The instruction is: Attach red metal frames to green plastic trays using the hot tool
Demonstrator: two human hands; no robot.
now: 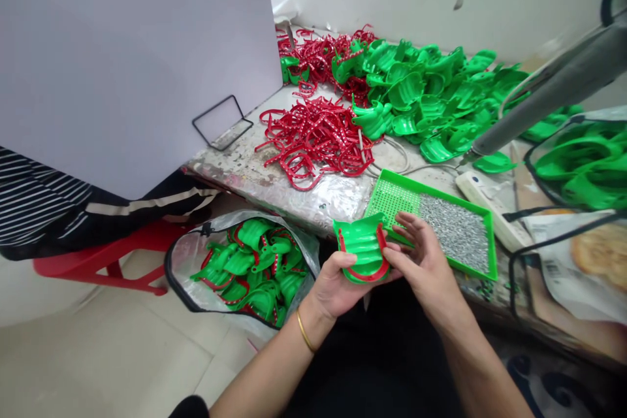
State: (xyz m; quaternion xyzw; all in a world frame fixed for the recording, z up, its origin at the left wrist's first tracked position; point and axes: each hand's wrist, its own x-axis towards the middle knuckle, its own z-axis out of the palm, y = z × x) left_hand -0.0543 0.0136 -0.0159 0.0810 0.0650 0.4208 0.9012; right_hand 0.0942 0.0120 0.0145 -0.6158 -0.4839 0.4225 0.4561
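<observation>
My left hand (pixel 337 287) grips a green plastic shell with a red curved strip (pixel 363 255) fitted round its edge, held just in front of the table's edge. My right hand (pixel 421 258) is at the right side of the same piece, fingers pinched on the red strip. Behind the hands lies a green perforated tray (pixel 386 199) partly covered with small grey metal pins (pixel 455 228). A heap of loose red strips (pixel 318 137) and a heap of green shells (pixel 431 98) lie further back on the table.
A clear bag of assembled green-and-red pieces (pixel 249 268) sits on the floor at left. Another person in striped clothing (pixel 44 202) sits on a red stool (pixel 108 261). A white board (pixel 132 52) stands at left. A second bag of green shells (pixel 582 166), a power strip (pixel 490 206) and a grey pole (pixel 553 91) are at right.
</observation>
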